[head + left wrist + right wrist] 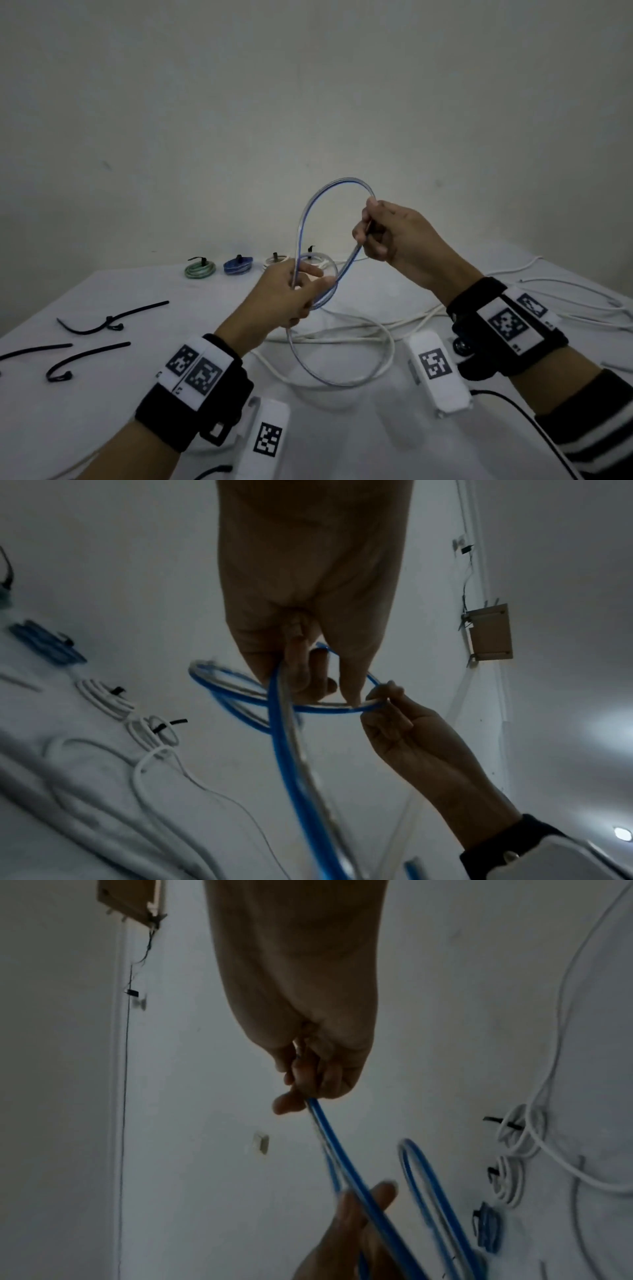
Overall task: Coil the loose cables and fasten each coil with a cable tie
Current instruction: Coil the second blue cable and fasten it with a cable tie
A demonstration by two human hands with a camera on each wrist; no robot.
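Observation:
A clear cable with a blue stripe (pixel 310 212) arches in the air between my hands above the white table. My left hand (pixel 294 294) pinches a small loop of it at table height, fingers curled around the strands (pixel 281 685). My right hand (pixel 383 233) is raised higher and grips the cable's other run between thumb and fingers (pixel 308 1096). The cable's slack (pixel 329 373) hangs down in a wide loop onto the table. Several loose black cable ties (pixel 113 322) lie at the left.
Finished tied coils stand at the table's far edge: green (pixel 200 269), blue (pixel 238 265) and white (pixel 275 260). Loose white cables (pixel 582 301) sprawl across the right and middle of the table (pixel 102 394). A bare wall (pixel 308 102) rises behind.

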